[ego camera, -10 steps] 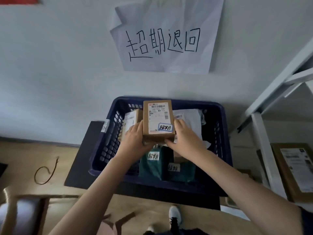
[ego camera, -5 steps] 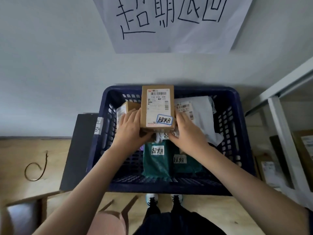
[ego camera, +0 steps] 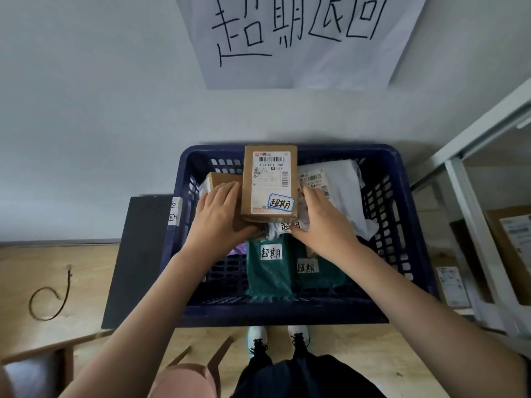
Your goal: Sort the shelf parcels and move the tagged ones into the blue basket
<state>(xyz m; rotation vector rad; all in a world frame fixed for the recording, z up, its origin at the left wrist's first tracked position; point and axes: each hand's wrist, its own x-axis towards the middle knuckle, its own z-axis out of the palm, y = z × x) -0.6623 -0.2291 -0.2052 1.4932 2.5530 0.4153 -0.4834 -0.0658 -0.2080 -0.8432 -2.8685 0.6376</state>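
Hands, left and right, clasp tagged brown cardboard parcel from both sides over dark-blue slotted plastic basket.

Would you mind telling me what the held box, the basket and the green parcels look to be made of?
Box: brown matte cardboard, likely, with folded edges.
Basket: dark blue moulded plastic, judging by its slotted walls.
Green parcels: apparently thin plastic mailers, wrinkled and slightly shiny.
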